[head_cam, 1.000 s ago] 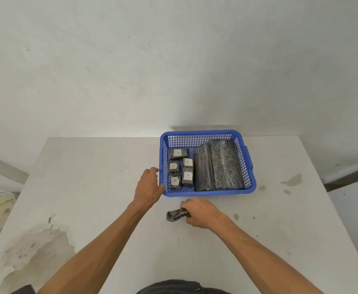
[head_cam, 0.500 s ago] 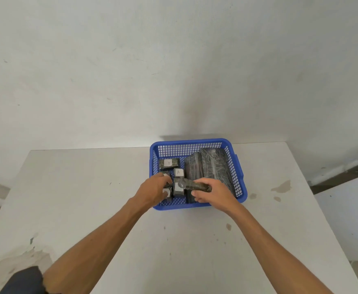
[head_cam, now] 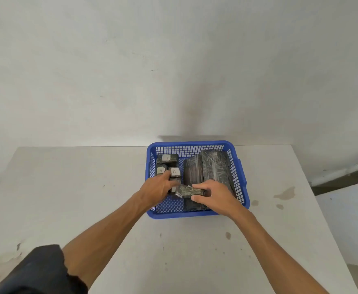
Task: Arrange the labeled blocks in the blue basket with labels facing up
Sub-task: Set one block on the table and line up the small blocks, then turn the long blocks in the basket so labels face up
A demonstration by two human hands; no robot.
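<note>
Right now I see the block (head_cam: 189,191) held over the near middle of the blue basket (head_cam: 195,214), clamped lengthwise in the fingers (head_cam: 199,197) of the right hand (head_cam: 217,198). It is dark, wrapped in shiny film, and lies roughly level; I cannot make out a label on the side facing me, though the wrap glares there.

Just left of it, the left hand (head_cam: 158,188) reaches into the basket with its fingers curled down among the small blocks; they look closed on one of them, but the hand covers the contact, so I cannot tell for certain.

Beyond that hand, three small blocks show white labels facing up: one (head_cam: 167,158) at the far left corner and two side by side nearer, the left one (head_cam: 160,170) and the right one (head_cam: 174,171), touching each other.

Along the right half of the basket lie two long dark wrapped slabs (head_cam: 215,168), side by side, running from the far wall toward me.

All of this sits on a pale worktop (head_cam: 89,187) marked with a few stains (head_cam: 285,193) to the right of the basket. A dark sleeve (head_cam: 38,272) shows on the left arm.
</note>
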